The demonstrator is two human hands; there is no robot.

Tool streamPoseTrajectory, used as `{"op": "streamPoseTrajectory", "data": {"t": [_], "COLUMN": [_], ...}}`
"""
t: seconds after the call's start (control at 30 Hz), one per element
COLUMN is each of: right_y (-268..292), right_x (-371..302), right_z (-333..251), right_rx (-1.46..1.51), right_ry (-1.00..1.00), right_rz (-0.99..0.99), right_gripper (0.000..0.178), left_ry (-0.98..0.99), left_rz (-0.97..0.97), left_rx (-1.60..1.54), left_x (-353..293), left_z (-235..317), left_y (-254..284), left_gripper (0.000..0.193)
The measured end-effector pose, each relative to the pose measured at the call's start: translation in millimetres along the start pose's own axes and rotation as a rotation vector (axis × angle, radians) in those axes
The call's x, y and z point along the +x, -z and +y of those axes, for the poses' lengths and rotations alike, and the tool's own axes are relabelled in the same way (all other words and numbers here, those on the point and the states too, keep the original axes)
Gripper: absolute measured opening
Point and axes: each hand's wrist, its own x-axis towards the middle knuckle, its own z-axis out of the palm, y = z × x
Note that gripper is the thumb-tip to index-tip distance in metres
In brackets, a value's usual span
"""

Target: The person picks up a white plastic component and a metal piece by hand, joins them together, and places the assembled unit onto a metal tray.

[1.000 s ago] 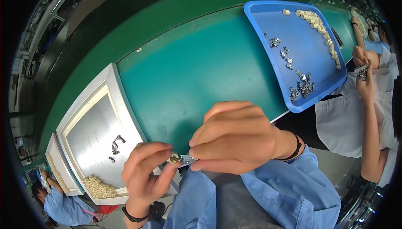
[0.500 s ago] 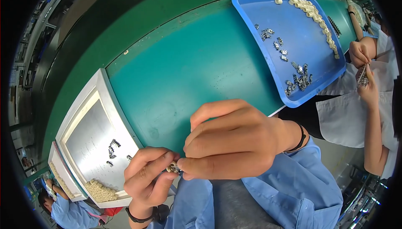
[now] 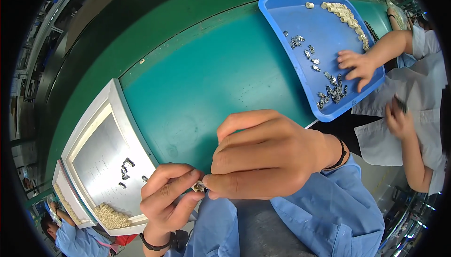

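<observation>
My left hand (image 3: 167, 200) and my right hand (image 3: 268, 156) meet close to the camera, over the near edge of the green table (image 3: 197, 73). Between their fingertips they pinch one small metal part (image 3: 199, 187), mostly hidden by the fingers. Both sleeves are blue, and a dark band sits on each wrist. The white tray (image 3: 94, 130) lies just left of my left hand, with a few small dark metal pieces (image 3: 126, 168) and a heap of pale rings (image 3: 112, 217) in its near corner.
A blue tray (image 3: 291, 45) at the right holds several metal pieces and a row of pale rings. Another person's hand (image 3: 354, 66) reaches into it; their other hand (image 3: 398, 120) is below. A second white tray (image 3: 66, 200) and another worker sit far left.
My hands stayed together on the small part and came closer to the camera. The person at the right brought a hand down into the blue tray.
</observation>
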Motion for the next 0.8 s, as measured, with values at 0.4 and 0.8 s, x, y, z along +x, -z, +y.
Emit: {"op": "streamPoseTrajectory", "data": {"t": [0.4, 0.8], "right_y": [-4.1, -4.6], "right_x": [-1.0, -2.5], "right_z": [-4.2, -5.9], "right_rx": [0.113, 0.126], "right_ry": [-0.027, -0.048], "right_rz": [0.025, 0.004], "right_gripper": [0.016, 0.017], "left_ry": [0.082, 0.121], "left_rz": [0.045, -0.012], "left_rx": [-0.121, -0.157], "left_x": [-3.9, -1.9], "left_z": [0.1, 2.2], "left_y": [-4.0, -1.6], "left_gripper": [0.031, 0.034]}}
